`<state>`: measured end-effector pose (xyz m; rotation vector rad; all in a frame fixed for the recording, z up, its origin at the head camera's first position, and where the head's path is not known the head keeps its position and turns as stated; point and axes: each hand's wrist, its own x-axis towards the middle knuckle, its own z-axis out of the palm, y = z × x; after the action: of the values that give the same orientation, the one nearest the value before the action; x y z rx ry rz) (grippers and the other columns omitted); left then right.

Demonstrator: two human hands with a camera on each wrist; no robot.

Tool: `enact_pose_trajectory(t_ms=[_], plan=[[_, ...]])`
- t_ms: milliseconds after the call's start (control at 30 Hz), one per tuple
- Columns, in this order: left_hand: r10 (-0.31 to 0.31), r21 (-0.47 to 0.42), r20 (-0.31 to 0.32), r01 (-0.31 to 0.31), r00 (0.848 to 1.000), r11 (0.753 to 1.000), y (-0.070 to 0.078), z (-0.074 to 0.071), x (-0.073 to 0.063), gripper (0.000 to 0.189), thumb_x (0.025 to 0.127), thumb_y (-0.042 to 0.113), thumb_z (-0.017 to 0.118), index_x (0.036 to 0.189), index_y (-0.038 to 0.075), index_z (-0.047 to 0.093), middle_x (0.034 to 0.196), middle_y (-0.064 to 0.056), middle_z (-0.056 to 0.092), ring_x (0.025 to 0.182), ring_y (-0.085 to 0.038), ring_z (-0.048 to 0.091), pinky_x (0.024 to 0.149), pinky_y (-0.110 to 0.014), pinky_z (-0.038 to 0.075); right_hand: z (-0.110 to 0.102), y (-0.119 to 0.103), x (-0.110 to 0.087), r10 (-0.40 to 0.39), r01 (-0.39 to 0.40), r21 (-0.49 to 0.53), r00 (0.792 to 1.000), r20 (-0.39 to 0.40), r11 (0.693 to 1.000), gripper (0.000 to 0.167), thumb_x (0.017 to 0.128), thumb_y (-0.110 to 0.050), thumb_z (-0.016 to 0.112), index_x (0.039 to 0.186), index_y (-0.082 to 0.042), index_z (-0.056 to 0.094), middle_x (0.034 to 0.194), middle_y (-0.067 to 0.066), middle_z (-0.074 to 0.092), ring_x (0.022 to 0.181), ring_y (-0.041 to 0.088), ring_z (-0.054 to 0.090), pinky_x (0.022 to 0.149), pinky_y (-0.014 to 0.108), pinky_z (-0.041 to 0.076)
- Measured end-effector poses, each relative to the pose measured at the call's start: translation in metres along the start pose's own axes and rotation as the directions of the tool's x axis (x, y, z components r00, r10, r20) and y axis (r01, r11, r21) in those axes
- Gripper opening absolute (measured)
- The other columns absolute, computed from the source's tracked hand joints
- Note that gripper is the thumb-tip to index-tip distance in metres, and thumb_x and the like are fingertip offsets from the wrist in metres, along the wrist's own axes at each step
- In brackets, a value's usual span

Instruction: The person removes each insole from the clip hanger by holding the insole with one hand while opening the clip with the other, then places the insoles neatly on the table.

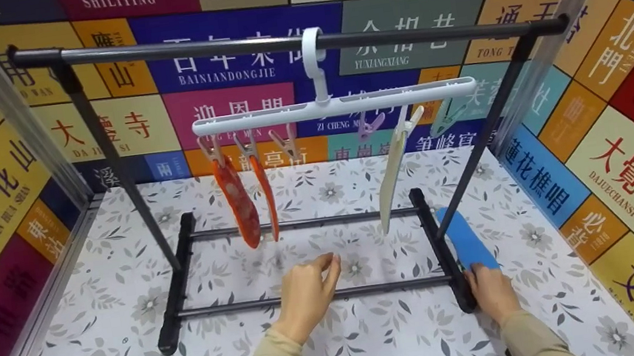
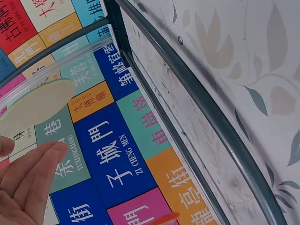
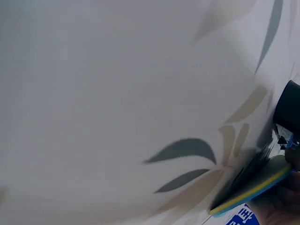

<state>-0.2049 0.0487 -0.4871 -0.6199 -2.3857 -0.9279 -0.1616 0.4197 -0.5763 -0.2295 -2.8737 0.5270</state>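
A blue insole (image 1: 467,241) lies by the right foot of the rack, and my right hand (image 1: 493,291) grips its near end. Its yellow and blue edge shows in the right wrist view, the insole (image 3: 255,187) partly under my fingers. My left hand (image 1: 307,292), fingers loosely bent and holding nothing, hovers over the rack's base. Above it hangs a white hanger (image 1: 338,105) with clothespins. Two orange insoles, one (image 1: 239,203) left of the other (image 1: 265,197), hang from its left half. A pale insole (image 1: 393,183) hangs on the right.
The black rack (image 1: 426,33) stands on a table (image 1: 92,330) with a floral cover. Unoccupied clothespins hang on the hanger: a greyish one (image 1: 286,143), a purple one (image 1: 370,125) and a green one (image 1: 448,116). Sign-patterned walls (image 1: 251,52) enclose the back and sides.
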Motion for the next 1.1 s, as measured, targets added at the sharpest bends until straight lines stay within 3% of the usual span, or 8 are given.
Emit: enact_pose_trajectory(t_ms=[200, 467, 700, 833, 1000, 1100], plan=[[-0.006, -0.012, -0.001, 0.006, 1.0, 1.0, -0.003, -0.001, -0.003, 0.024, 0.097, 0.025, 0.061, 0.096, 0.009, 0.078, 0.09, -0.007, 0.077, 0.076, -0.023, 0.075, 0.065, -0.035, 0.058, 0.005, -0.005, 0.008, -0.052, 0.052, -0.043, 0.999, -0.002, 0.998, 0.018, 0.098, -0.007, 0.055, 0.086, 0.006, 0.06, 0.08, 0.027, 0.063, 0.07, 0.051, 0.063, 0.06, 0.059, 0.049], [-0.013, 0.006, -0.016, 0.014, 1.0, 1.0, -0.006, -0.002, -0.005, 0.024, 0.097, 0.027, 0.061, 0.095, 0.01, 0.079, 0.089, -0.007, 0.077, 0.076, -0.023, 0.075, 0.064, -0.035, 0.058, 0.006, -0.008, 0.009, -0.066, 0.068, -0.058, 0.997, 0.03, 0.996, 0.019, 0.098, -0.004, 0.052, 0.1, 0.012, 0.063, 0.091, 0.027, 0.064, 0.077, 0.051, 0.064, 0.068, 0.06, 0.051], [-0.088, -0.069, 0.058, 0.092, 0.994, 0.993, -0.008, -0.001, -0.001, 0.028, 0.099, 0.028, 0.059, 0.099, 0.008, 0.078, 0.091, -0.008, 0.077, 0.077, -0.019, 0.075, 0.07, -0.033, 0.059, 0.003, -0.008, 0.013, -0.046, 0.048, -0.032, 0.998, 0.053, 0.998, 0.022, 0.098, -0.004, 0.05, 0.103, 0.013, 0.061, 0.094, 0.03, 0.063, 0.081, 0.054, 0.063, 0.07, 0.061, 0.051], [-0.106, -0.06, 0.065, 0.11, 0.992, 0.992, -0.011, 0.0, 0.002, 0.029, 0.1, 0.03, 0.058, 0.099, 0.009, 0.078, 0.091, -0.007, 0.077, 0.075, -0.018, 0.075, 0.069, -0.034, 0.059, 0.001, -0.009, 0.015, -0.021, 0.02, 0.008, 0.999, 0.05, 1.0, 0.027, 0.099, -0.006, 0.047, 0.106, 0.016, 0.062, 0.101, 0.036, 0.064, 0.087, 0.055, 0.063, 0.075, 0.062, 0.051], [-0.113, -0.062, 0.067, 0.117, 0.991, 0.991, -0.014, 0.001, 0.006, 0.03, 0.1, 0.031, 0.057, 0.098, 0.01, 0.079, 0.09, -0.006, 0.077, 0.076, -0.016, 0.075, 0.069, -0.035, 0.059, -0.001, -0.011, 0.014, 0.0, 0.001, 0.067, 1.0, -0.005, 0.998, 0.036, 0.104, -0.01, 0.042, 0.121, 0.016, 0.059, 0.121, 0.037, 0.059, 0.108, 0.055, 0.059, 0.092, 0.062, 0.047], [-0.113, -0.063, 0.074, 0.117, 0.991, 0.991, -0.016, 0.0, 0.01, 0.031, 0.1, 0.031, 0.056, 0.099, 0.01, 0.079, 0.09, -0.006, 0.077, 0.076, -0.017, 0.075, 0.07, -0.035, 0.059, -0.003, -0.019, 0.013, -0.016, 0.022, 0.111, 0.998, -0.057, 0.994, 0.037, 0.105, -0.014, 0.04, 0.123, 0.013, 0.059, 0.116, 0.036, 0.063, 0.106, 0.054, 0.061, 0.091, 0.061, 0.047]])
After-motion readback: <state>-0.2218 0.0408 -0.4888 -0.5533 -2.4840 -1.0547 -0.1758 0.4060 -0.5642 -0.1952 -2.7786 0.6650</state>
